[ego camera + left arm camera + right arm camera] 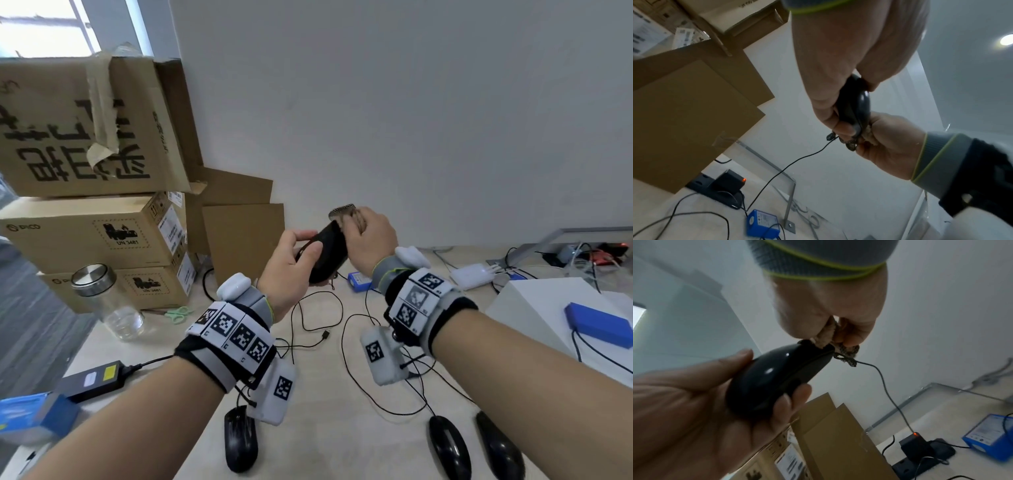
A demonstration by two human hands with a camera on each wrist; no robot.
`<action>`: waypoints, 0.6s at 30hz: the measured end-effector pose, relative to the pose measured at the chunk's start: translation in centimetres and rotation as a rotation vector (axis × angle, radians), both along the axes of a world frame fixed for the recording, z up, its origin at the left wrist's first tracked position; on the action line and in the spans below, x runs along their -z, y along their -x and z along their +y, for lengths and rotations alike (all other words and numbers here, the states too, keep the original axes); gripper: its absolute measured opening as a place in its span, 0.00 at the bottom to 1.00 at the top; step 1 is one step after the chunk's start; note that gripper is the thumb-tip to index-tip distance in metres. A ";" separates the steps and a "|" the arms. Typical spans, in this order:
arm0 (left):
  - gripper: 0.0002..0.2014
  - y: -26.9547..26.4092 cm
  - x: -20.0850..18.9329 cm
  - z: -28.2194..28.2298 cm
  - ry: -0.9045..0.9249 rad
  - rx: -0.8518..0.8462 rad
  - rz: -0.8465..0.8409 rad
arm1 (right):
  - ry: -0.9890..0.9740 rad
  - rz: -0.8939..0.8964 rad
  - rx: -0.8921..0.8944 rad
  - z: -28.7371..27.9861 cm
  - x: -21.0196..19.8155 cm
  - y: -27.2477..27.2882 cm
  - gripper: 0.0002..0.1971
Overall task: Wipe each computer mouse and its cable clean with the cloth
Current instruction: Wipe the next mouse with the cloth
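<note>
Above the table my left hand (306, 246) grips a glossy black mouse (329, 255), thumb on one side and fingers curled round the other. My right hand (354, 228) pinches a patterned grey-beige cloth (342, 209) and presses it against the mouse's far end, where the cable leaves. In the right wrist view the cloth (826, 335) sits bunched between the fingers at the mouse (777, 378) tip, and the thin black cable (885, 386) hangs down toward the table. Three more black mice (239, 442) (448, 445) (498, 448) lie near the front edge.
Stacked cardboard boxes (85, 130) fill the left. A glass jar (106, 301), green scissors (178, 313) and a black power adapter (92, 377) stand near them. Loose cables (318, 318) cross the middle. A white block (534, 301) carrying a blue pack (596, 323) is at right.
</note>
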State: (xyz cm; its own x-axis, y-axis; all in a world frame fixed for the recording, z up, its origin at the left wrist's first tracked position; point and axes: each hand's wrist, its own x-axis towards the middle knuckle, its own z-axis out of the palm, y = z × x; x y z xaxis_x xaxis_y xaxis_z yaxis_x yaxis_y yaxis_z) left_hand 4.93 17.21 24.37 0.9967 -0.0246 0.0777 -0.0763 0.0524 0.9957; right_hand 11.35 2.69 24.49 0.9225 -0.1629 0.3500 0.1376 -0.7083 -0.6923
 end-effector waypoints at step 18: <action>0.10 -1.5 -0.3 0.3 0.501 -0.187 0.261 | -0.033 -0.273 -0.211 1.5 2.8 3.7 0.16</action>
